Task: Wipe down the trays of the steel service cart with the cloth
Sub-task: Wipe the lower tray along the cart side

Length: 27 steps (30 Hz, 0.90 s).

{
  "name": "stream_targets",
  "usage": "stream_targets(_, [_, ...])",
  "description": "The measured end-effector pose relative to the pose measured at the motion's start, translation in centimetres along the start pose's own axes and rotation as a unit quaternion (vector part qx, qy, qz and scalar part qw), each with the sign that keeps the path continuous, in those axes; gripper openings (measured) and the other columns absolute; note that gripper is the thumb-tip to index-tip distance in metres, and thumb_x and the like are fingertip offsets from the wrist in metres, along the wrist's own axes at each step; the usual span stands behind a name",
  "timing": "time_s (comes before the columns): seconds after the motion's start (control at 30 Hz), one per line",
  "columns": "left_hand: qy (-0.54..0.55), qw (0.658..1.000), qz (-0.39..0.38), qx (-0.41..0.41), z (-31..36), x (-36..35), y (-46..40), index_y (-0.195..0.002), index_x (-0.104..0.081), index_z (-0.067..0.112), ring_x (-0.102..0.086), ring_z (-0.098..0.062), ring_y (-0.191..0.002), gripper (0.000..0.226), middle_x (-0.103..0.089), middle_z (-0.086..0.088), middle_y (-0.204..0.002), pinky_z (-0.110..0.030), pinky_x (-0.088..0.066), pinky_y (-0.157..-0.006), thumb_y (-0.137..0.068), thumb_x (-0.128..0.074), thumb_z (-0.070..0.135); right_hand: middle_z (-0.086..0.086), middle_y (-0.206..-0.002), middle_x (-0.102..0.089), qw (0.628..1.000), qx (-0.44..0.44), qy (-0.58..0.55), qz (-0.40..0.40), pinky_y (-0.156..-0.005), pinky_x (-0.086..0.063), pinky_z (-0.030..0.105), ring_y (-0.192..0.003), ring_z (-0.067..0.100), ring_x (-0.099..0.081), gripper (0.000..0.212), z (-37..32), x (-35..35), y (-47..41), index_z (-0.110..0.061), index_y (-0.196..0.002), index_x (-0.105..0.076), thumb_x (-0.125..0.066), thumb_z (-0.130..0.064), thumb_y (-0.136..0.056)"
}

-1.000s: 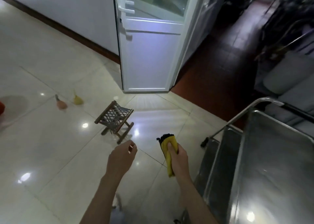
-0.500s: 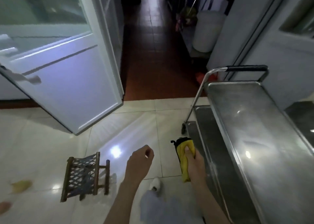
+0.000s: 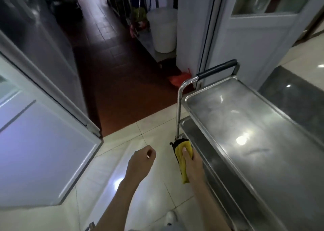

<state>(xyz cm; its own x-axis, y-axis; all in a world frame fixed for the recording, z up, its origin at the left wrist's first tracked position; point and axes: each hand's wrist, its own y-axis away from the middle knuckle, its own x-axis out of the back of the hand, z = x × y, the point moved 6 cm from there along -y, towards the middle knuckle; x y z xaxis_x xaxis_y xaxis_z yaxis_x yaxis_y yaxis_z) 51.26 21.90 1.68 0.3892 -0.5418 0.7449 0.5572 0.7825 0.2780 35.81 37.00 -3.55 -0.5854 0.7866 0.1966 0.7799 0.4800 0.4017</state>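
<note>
While the right hand grips the folded yellow cloth beside the steel cart, its fingers clamp it. The left hand hangs loosely curled, holding nothing.

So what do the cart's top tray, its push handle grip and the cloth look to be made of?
Top tray: steel by the look, brushed and glossy, mirroring the ceiling lights. Push handle grip: a dark matte sleeve over the shiny tube, probably rubber or plastic. Cloth, gripped by the right hand: soft yellow fabric with a dark edge, possibly microfibre.

Commercial kitchen back area: steel service cart, tiled floor.
</note>
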Motion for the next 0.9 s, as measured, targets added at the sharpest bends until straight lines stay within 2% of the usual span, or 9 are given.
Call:
stream_targets(0.07, [-0.011, 0.999, -0.019, -0.026, 1.1, -0.3, -2.5, -0.084, -0.061, 0.029, -0.066, -0.008, -0.074, 0.019, -0.069, 0.015, -0.082, -0.034, -0.054, -0.069, -0.099, -0.055, 0.037, -0.014, -0.089, -0.062, 1.0, -0.002, -0.004, 0.028, -0.067, -0.045, 0.022, -0.081, 0.004, -0.059, 0.01, -0.5, 0.6, -1.0, -0.036, -0.095, -0.056, -0.053, -0.04, -0.104])
stream_targets(0.17, [-0.034, 0.997, -0.043, -0.059, 2.1, -0.8, -5.8, -0.084, -0.06, 0.029, -0.065, -0.012, -0.071, 0.019, -0.068, 0.011, -0.079, -0.037, -0.055, -0.067, -0.099, -0.054, 0.037, -0.009, -0.092, -0.065, 0.998, -0.004, -0.011, 0.065, -0.066, -0.046, 0.022, -0.083, 0.009, -0.063, 0.009, -0.5, 0.7, -2.4, -0.037, -0.097, -0.058, -0.053, -0.041, -0.104])
stream_targets(0.23, [-0.064, 0.994, -0.047, -0.077, 2.5, -1.0, -7.9, -0.083, -0.059, 0.027, -0.063, -0.012, -0.07, 0.02, -0.066, 0.009, -0.076, -0.034, -0.052, -0.062, -0.099, -0.053, 0.037, -0.006, -0.095, -0.065, 0.995, -0.013, -0.018, 0.096, -0.068, -0.047, 0.024, -0.086, 0.013, -0.064, 0.009, -0.2, 0.4, -3.1, -0.035, -0.103, -0.059, -0.053, -0.042, -0.103])
stream_targets(0.4, [-0.105, 0.984, -0.077, -0.123, 1.7, -1.3, -13.7, -0.081, -0.058, 0.023, -0.056, -0.011, -0.062, 0.022, -0.061, 0.005, -0.071, -0.023, -0.04, -0.055, -0.1, -0.052, 0.033, -0.006, -0.099, -0.065, 0.987, -0.014, -0.016, 0.161, -0.07, -0.047, 0.023, -0.089, 0.011, -0.063, 0.018, -0.1, -2.6, -4.9, -0.026, -0.117, -0.062, -0.053, -0.035, -0.105])
stream_targets(0.6, [-0.103, 0.968, -0.166, -0.16, -1.9, -2.0, -23.2, -0.084, -0.058, 0.02, -0.051, -0.008, -0.059, 0.023, -0.061, 0.001, -0.073, -0.022, -0.039, -0.056, -0.103, -0.051, 0.032, 0.001, -0.099, -0.068, 0.972, -0.06, -0.008, 0.227, -0.071, -0.047, 0.025, -0.088, 0.016, -0.064, 0.011, 0.3, -8.7, -7.8, -0.028, -0.105, -0.062, -0.054, -0.034, -0.105])
stream_targets(0.7, [-0.077, 0.964, -0.194, -0.167, -3.7, -2.6, -27.3, -0.083, -0.058, 0.021, -0.054, -0.009, -0.06, 0.023, -0.062, 0.003, -0.071, -0.024, -0.042, -0.056, -0.102, -0.052, 0.032, -0.002, -0.099, -0.069, 0.966, -0.088, 0.006, 0.243, -0.07, -0.046, 0.024, -0.089, 0.014, -0.065, 0.013, 1.1, -11.5, -9.2, -0.027, -0.107, -0.063, -0.054, -0.035, -0.105])
stream_targets(0.8, [-0.073, 0.959, -0.218, -0.167, -5.2, -3.7, -31.0, -0.08, -0.057, 0.022, -0.058, -0.012, -0.063, 0.024, -0.061, 0.005, -0.07, -0.028, -0.046, -0.058, -0.101, -0.052, 0.033, -0.005, -0.097, -0.068, 0.957, -0.096, 0.005, 0.272, -0.065, -0.044, 0.013, -0.086, 0.006, -0.062, 0.008, 2.0, -13.6, -11.1, -0.028, -0.104, -0.064, -0.056, -0.027, -0.104])
stream_targets(0.9, [-0.068, 0.956, -0.223, -0.177, -7.1, -5.8, -34.5, -0.078, -0.056, 0.021, -0.055, -0.013, -0.06, 0.026, -0.059, 0.003, -0.067, -0.029, -0.044, -0.057, -0.1, -0.053, 0.032, -0.009, -0.093, -0.066, 0.951, -0.116, 0.005, 0.287, -0.065, -0.043, 0.016, -0.084, 0.007, -0.061, 0.009, 5.4, -15.4, -13.4, -0.023, -0.105, -0.065, -0.057, -0.026, -0.104])
